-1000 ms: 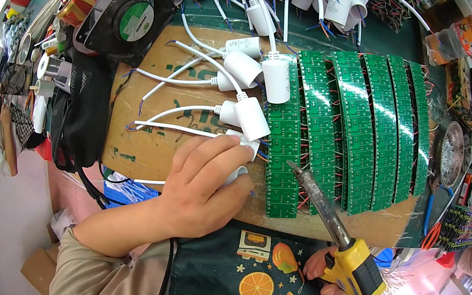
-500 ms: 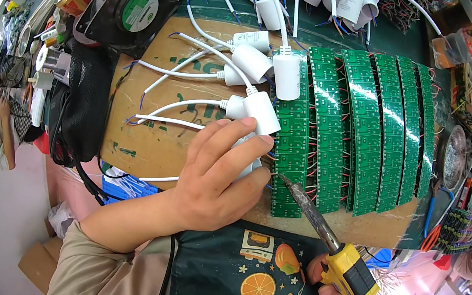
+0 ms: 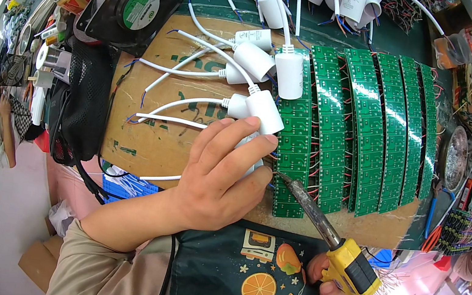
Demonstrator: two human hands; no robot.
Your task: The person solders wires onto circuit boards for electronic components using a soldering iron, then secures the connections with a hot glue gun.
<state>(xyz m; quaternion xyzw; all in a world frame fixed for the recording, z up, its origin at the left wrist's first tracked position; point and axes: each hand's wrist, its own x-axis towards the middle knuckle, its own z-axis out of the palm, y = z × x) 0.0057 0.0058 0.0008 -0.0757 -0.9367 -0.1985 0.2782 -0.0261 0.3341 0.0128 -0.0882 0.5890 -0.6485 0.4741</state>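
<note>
A white plastic lamp holder [image 3: 254, 150] with a white cable is pressed down on the cardboard sheet [image 3: 151, 134] by the left hand [image 3: 219, 176], whose fingers are curled over it, largely hiding it. It lies at the lower end of the leftmost green circuit board [image 3: 294, 150]. A soldering iron [image 3: 327, 236] with a yellow grip is clasped in the right hand [image 3: 342, 294], its tip set just beside the holder. More green boards [image 3: 375, 126] are fanned to the right, and a black fan [image 3: 132, 4] is seen behind.
</note>
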